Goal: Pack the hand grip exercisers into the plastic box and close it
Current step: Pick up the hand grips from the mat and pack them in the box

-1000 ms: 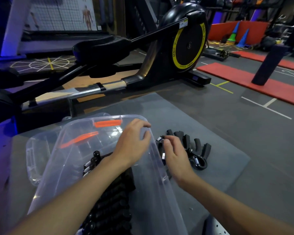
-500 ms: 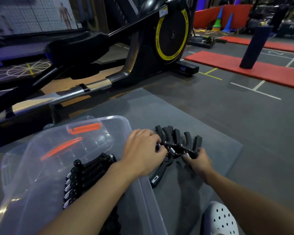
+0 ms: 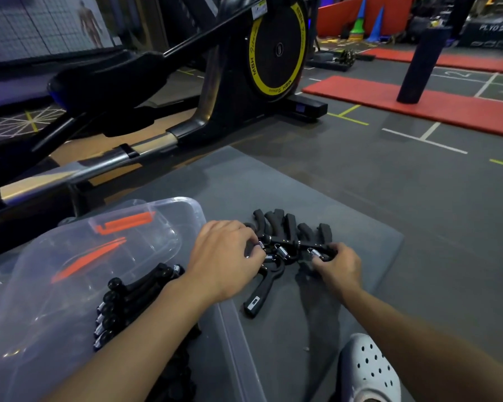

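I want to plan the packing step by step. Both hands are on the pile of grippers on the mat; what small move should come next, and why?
Probably lift the bunch of exercisers and carry it left over the plastic box. The left hand and right hand already close on it from both sides, and the box stands open with a row already inside.

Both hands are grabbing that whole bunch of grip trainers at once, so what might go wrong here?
The bunch of trainers looks loosely tangled, so one may slip out when the left hand and right hand lift. Exposed springs could pinch fingers. The left forearm crosses the clear box wall and might nudge it.
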Available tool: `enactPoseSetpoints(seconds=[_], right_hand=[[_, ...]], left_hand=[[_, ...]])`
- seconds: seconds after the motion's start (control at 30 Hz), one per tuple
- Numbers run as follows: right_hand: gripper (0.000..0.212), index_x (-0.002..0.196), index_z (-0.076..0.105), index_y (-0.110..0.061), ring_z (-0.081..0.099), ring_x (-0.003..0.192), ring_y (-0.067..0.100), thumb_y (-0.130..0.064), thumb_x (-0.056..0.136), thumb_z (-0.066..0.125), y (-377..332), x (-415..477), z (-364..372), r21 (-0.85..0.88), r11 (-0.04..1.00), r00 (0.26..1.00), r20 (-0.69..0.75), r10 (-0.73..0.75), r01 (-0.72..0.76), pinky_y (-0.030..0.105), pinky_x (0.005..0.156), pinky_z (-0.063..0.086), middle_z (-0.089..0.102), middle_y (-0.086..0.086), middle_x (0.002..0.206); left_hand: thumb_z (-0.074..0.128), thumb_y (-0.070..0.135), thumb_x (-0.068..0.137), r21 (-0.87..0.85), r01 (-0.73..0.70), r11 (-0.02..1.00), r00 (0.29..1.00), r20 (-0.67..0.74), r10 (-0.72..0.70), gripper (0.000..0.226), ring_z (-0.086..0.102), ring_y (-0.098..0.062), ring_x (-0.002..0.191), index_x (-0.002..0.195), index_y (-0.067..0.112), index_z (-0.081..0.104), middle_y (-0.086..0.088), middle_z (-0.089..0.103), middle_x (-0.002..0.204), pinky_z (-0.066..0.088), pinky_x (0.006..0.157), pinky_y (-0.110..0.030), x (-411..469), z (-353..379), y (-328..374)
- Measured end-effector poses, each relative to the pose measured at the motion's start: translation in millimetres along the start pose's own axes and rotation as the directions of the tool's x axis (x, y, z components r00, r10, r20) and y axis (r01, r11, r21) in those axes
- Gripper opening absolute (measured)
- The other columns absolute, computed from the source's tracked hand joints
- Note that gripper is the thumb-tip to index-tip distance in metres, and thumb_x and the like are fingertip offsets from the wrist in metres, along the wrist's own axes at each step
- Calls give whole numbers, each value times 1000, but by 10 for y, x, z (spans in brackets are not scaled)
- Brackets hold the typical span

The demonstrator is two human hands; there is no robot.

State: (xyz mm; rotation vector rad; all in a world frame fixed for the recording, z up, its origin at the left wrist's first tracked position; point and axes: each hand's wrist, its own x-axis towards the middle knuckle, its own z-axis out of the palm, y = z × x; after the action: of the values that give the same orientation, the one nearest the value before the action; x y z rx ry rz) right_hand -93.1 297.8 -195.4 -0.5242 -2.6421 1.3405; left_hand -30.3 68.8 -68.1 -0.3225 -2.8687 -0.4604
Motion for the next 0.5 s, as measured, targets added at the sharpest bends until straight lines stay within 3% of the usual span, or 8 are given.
enactPoseSetpoints(seconds=[0.1,0.2,0.27,0.37,0.5], right_hand=[[44,107,65,-8,64,89,23,-24,68,78,-191,-31,-167,75,997,999,-36,-25,27,36,80,53,70,6,94],[41,107,63,-8,61,83,16,-20,71,79,-464,-83,-349,154,983,994,-54,-94,101,29,79,48,66,-4,86],[44,108,59,-15,63,80,16,-23,70,81,-657,-133,-449,235,959,987,-60,-149,159,31,78,51,65,-7,85],[44,103,57,-23,65,78,18,-29,67,82,-954,-211,-562,323,918,973,-64,-221,230,33,73,53,67,-2,92],[39,98,59,-23,67,75,17,-24,68,83,-1366,-359,-667,451,853,955,1,-296,263,30,70,54,70,3,91]], left_hand=[[41,43,83,-18,16,1000,1000,12,-15,29,55,-8,97,90,30,67,16,64,93,32,100,-27,-17,-30,20],[50,36,89,-42,29,999,1000,-3,-29,24,53,-9,102,106,30,66,16,65,107,26,102,-24,-47,-102,74],[53,33,91,-142,71,987,997,-17,-74,26,47,-6,98,116,32,62,18,63,113,25,103,-22,-67,-133,94],[60,30,86,-337,61,939,991,-89,-97,32,56,-7,103,117,37,58,22,62,109,39,106,-39,-95,-198,98],[71,21,82,-382,-1,924,980,-182,-74,38,59,-1,101,118,29,59,20,61,108,42,102,-44,-133,-424,121]])
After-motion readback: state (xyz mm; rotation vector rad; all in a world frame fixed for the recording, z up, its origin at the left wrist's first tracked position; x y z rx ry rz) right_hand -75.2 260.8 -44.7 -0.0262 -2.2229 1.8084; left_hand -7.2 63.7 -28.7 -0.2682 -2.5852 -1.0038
